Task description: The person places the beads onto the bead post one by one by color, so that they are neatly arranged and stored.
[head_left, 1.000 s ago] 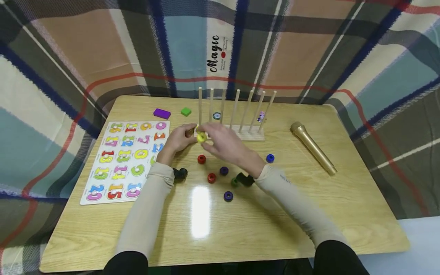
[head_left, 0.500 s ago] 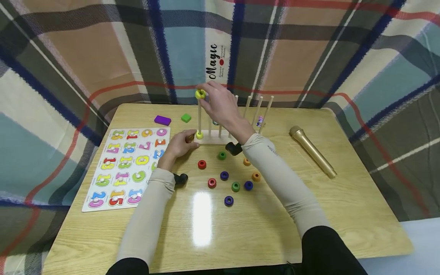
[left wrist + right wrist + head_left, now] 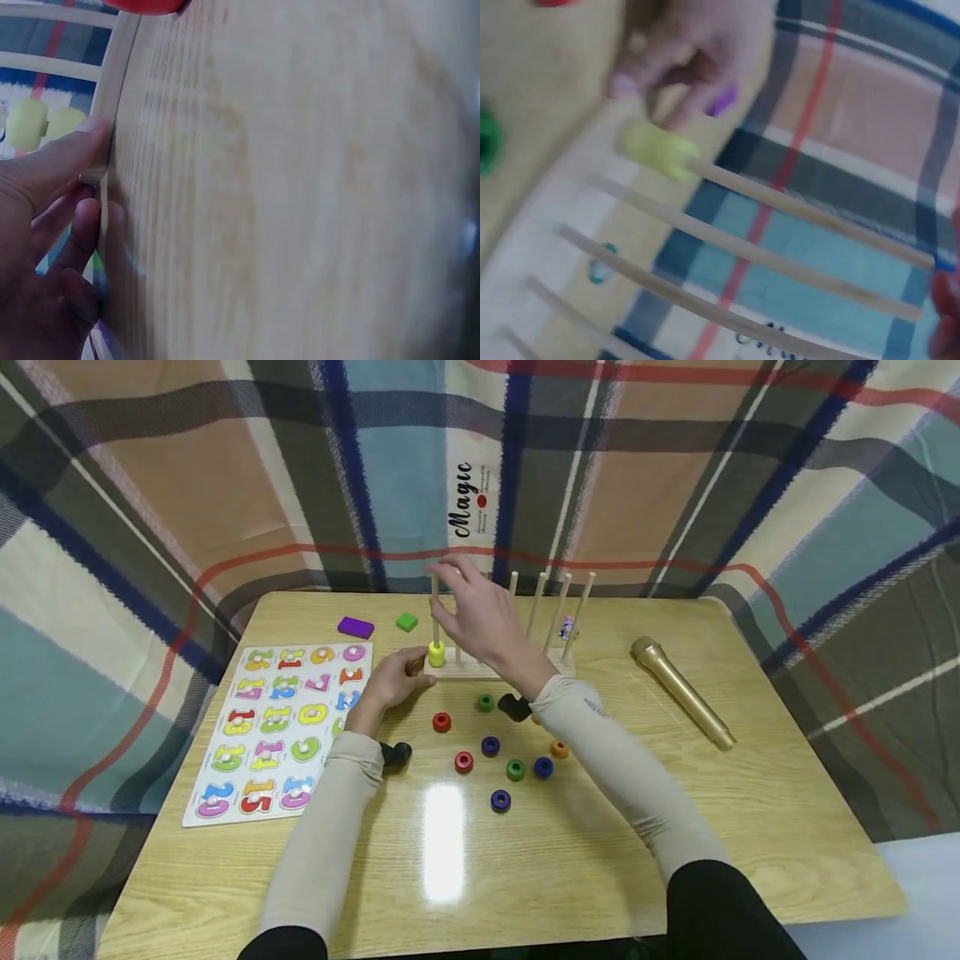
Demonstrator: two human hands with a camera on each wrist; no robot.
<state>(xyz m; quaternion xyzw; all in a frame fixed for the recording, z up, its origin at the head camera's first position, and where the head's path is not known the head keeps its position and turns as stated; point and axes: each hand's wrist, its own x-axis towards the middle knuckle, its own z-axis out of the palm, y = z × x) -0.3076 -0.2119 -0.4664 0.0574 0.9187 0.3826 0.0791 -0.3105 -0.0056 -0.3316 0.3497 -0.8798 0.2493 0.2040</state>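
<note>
A wooden peg stand (image 3: 480, 670) with a row of upright pegs stands toward the back of the table. Two yellow beads (image 3: 437, 654) sit stacked at the bottom of its leftmost peg. My left hand (image 3: 393, 681) grips the stand's left end, its thumb (image 3: 64, 154) against the base in the left wrist view. Near the top of that same peg, my right hand (image 3: 483, 618) hovers with fingers spread and nothing held. Its fingertips (image 3: 945, 315) show at the edge of the right wrist view, beside the peg tops.
Loose red (image 3: 442, 722), green (image 3: 515, 769), blue (image 3: 543, 767) and orange beads (image 3: 559, 749) lie before the stand. A number puzzle board (image 3: 281, 735) lies left, a gold microphone-shaped stick (image 3: 682, 692) right. Purple (image 3: 356, 627) and green blocks (image 3: 407, 622) lie behind.
My right hand brought a yellow bead up to the leftmost peg's top and let it go; it now rests on the first yellow bead. My left hand stays at the stand's end.
</note>
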